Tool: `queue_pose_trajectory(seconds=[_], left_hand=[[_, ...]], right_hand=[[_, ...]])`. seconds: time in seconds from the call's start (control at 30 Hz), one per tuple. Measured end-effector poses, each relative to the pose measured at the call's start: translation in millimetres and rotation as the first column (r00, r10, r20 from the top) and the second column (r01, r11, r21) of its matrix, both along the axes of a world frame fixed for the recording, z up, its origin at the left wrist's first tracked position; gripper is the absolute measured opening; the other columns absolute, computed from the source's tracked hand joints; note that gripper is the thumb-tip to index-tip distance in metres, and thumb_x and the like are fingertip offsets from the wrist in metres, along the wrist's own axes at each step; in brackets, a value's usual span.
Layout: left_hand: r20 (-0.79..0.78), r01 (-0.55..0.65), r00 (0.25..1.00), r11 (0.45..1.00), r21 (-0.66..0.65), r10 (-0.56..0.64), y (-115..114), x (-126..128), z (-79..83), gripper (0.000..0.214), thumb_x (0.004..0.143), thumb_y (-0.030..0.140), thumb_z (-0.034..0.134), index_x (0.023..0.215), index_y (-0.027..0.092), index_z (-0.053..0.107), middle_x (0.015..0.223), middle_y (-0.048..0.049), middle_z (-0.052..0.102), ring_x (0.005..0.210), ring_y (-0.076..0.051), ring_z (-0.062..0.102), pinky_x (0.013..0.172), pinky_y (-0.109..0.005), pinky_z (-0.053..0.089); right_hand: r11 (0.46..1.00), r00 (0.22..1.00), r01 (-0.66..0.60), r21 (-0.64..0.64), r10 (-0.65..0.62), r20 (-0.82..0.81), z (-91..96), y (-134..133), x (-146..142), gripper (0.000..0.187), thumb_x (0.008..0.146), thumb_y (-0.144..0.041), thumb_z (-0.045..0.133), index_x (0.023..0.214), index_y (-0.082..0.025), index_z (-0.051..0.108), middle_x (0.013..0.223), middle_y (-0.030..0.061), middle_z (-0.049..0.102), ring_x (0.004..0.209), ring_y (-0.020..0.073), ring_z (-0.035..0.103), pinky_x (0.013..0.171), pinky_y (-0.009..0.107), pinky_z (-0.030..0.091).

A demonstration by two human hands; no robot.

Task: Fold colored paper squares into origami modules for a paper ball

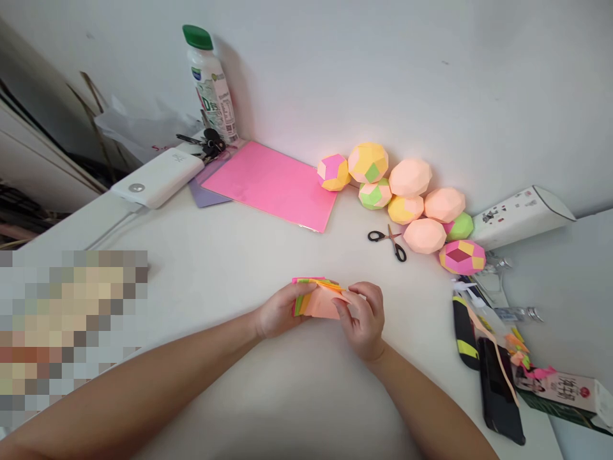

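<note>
A stack of coloured sticky notes (325, 303), pink, green, orange and peach, is held above the white table. My left hand (281, 310) grips its left end, thumb on top. At the right end, my right hand (363, 316) pinches the upper peach and orange sheets between thumb and fingers. Beyond my hands lie small scissors (390, 241) with black handles, blades spread. Several faceted paper balls, among them a plain peach one (424, 236) and a pink and yellow one (462, 257), are grouped near the wall.
A pink sheet (278, 184) lies at the back beside a white power bank (158, 177), keys (211, 144) and a green-capped bottle (213, 86). Along the right edge are a yellow-black cutter (464, 332), a phone (498, 390) and a carton (560, 390). The left is pixelated.
</note>
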State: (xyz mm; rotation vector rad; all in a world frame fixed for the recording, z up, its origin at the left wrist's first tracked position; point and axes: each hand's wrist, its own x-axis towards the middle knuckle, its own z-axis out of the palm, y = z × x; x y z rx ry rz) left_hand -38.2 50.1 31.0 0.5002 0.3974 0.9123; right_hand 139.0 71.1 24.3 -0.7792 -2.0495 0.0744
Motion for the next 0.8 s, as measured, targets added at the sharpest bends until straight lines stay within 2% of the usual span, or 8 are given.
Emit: queue_pose_trajectory(seconds=[0.37,0.67,0.8], left_hand=[[0.004,0.025,1.000,0.999,0.047,-0.025,-0.6,0.0,1.5,0.038,0.091,0.031,0.040,0.117,0.013,0.061,0.112,-0.0137,0.064,0.106,-0.028,0.058,0.089,-0.038,0.043],[0.029,0.034,0.999,0.995,-0.091,-0.031,-2.1,-0.5,1.4,0.036,0.091,0.036,0.041,0.114,0.016,0.061,0.110,-0.0118,0.066,0.106,-0.027,0.059,0.088,-0.036,0.044],[0.026,0.029,0.999,0.994,-0.102,-0.027,-2.7,-0.6,1.2,0.036,0.091,0.036,0.041,0.113,0.016,0.062,0.107,-0.0118,0.066,0.103,-0.027,0.060,0.086,-0.036,0.044]], right_hand=[[1.000,1.000,-0.009,0.011,0.009,0.015,-0.9,-1.5,-0.5,0.027,0.081,-0.006,0.059,0.105,-0.019,0.055,0.091,0.0086,0.054,0.084,0.0202,0.053,0.069,0.037,0.051],[0.999,0.999,0.000,0.045,-0.002,0.037,-3.0,-2.1,0.6,0.027,0.083,-0.008,0.058,0.107,-0.021,0.056,0.094,0.0083,0.054,0.086,0.0203,0.054,0.070,0.037,0.053],[0.999,0.999,-0.008,0.046,0.006,0.038,-2.8,-2.9,0.2,0.028,0.082,-0.008,0.058,0.107,-0.022,0.056,0.094,0.0087,0.054,0.087,0.0208,0.054,0.070,0.037,0.053]])
